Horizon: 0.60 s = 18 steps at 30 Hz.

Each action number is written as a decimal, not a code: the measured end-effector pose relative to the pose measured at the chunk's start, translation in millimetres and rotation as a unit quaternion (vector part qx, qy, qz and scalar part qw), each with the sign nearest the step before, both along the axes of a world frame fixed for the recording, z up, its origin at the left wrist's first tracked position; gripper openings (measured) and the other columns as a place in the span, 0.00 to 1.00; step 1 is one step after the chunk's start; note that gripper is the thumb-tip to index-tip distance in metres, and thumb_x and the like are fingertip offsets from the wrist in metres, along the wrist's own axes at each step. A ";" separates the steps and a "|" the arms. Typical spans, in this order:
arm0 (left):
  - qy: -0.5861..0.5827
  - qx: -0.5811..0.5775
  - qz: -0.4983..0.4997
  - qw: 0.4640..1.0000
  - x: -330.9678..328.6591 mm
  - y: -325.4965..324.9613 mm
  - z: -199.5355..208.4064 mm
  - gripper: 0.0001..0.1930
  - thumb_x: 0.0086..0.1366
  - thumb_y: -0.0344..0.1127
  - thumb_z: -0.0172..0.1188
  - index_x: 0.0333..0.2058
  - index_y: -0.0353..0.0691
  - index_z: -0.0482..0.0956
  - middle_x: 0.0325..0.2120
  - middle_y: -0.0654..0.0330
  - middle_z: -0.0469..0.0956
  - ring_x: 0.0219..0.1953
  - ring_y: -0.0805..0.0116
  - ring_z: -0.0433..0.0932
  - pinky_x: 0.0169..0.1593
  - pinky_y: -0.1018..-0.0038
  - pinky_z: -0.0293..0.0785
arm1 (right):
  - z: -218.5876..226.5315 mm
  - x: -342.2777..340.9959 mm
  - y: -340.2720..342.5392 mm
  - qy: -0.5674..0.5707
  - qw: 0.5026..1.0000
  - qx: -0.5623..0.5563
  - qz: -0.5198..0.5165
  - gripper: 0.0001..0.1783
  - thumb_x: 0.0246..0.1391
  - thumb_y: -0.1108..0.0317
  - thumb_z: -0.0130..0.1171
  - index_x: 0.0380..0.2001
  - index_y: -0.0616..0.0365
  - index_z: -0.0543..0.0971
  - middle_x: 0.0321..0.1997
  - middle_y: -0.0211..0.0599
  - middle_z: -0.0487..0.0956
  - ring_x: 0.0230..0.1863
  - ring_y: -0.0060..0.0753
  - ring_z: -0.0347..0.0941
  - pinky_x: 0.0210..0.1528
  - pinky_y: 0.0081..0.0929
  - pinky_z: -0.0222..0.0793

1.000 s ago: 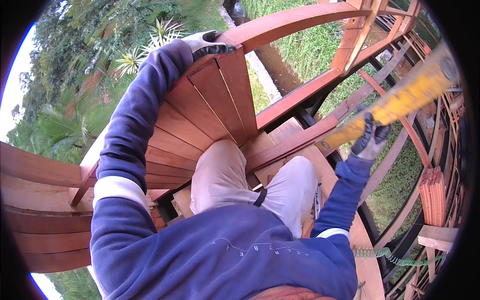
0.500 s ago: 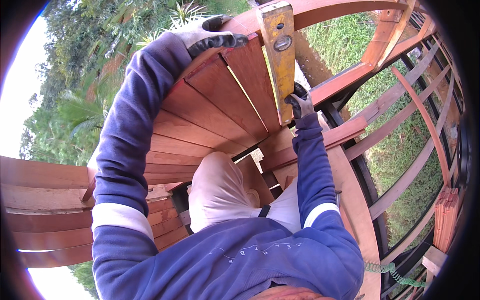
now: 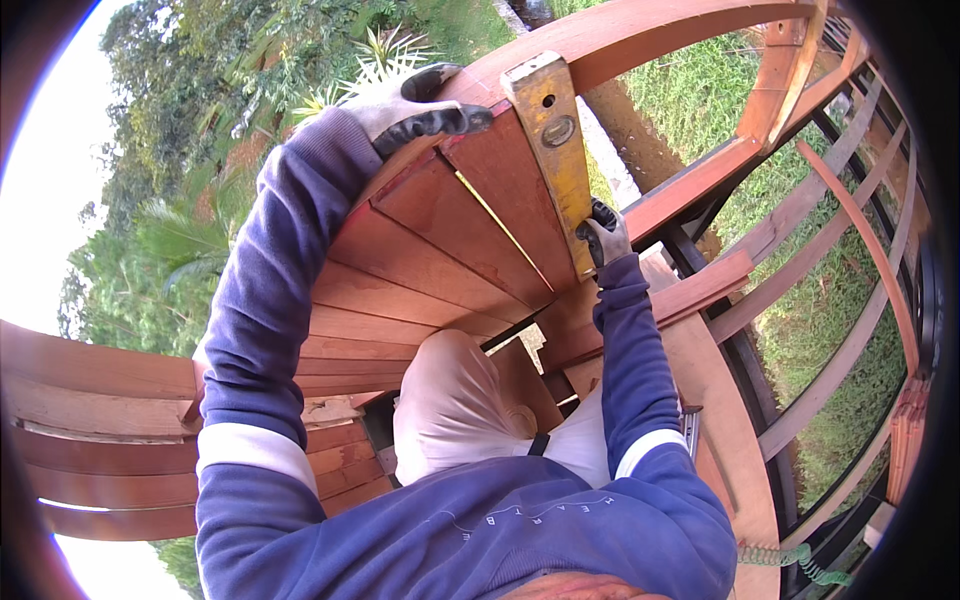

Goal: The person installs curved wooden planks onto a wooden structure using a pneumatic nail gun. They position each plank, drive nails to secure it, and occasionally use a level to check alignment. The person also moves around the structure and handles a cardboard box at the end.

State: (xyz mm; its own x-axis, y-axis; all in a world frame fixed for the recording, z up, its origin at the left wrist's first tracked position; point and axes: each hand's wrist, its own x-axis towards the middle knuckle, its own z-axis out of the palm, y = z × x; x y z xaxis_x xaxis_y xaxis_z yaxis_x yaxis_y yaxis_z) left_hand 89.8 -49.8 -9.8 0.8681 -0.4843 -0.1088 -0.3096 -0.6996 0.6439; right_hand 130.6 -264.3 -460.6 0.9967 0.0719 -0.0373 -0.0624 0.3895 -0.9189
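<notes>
My left hand [image 3: 415, 110], in a grey and black glove, is wrapped over the curved wooden rail [image 3: 600, 48] near the upper ends of the reddish boards, its thumb and fingers parted across the rail. A worn yellow spirit level [image 3: 560, 165] lies along the last reddish board [image 3: 497, 190], its upper end against the rail. My right hand [image 3: 604, 234], gloved the same way, grips the level's lower end from its right side. More wooden slats [image 3: 425, 225] fan out below my left hand, with narrow gaps between some of them.
At right, curved wooden strips [image 3: 800, 385] span a dark frame over grass. A short loose-looking board [image 3: 705, 288] lies right of my right forearm. A green coiled hose [image 3: 800, 562] hangs at lower right. Horizontal boards [image 3: 100, 420] curve away at left, with trees beyond.
My view has shifted a little, so the scene sits lower in it. The level's upper end now sits lower relative to the rail's outer edge. Both hands keep their holds.
</notes>
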 end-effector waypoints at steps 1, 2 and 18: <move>0.020 -0.036 0.030 0.999 5.1 18.4 -8.6 0.40 0.58 0.51 0.64 0.62 0.32 0.59 0.50 0.58 0.73 0.47 0.73 0.71 0.52 0.77 0.67 | 14.4 -7.1 9.8 0.004 1.000 0.020 -0.002 0.18 0.52 0.76 0.58 0.47 0.69 0.73 0.36 0.40 0.80 0.32 0.28 0.77 0.36 0.23 0.74; 0.021 -0.045 0.025 0.998 6.6 21.5 -11.0 0.40 0.59 0.50 0.64 0.62 0.32 0.59 0.50 0.58 0.72 0.48 0.72 0.71 0.52 0.77 0.67 | 19.0 -12.4 10.4 0.012 0.999 0.038 -0.013 0.16 0.54 0.79 0.54 0.48 0.70 0.74 0.35 0.39 0.80 0.30 0.27 0.77 0.34 0.22 0.73; -0.007 0.049 0.076 0.996 -14.7 -13.4 1.8 0.45 0.57 0.63 0.60 0.61 0.31 0.61 0.55 0.55 0.69 0.56 0.66 0.65 0.60 0.72 0.59 | 112.2 -51.9 -6.7 -0.035 0.988 0.132 0.069 0.21 0.55 0.70 0.58 0.51 0.69 0.71 0.45 0.39 0.78 0.44 0.27 0.76 0.50 0.23 0.72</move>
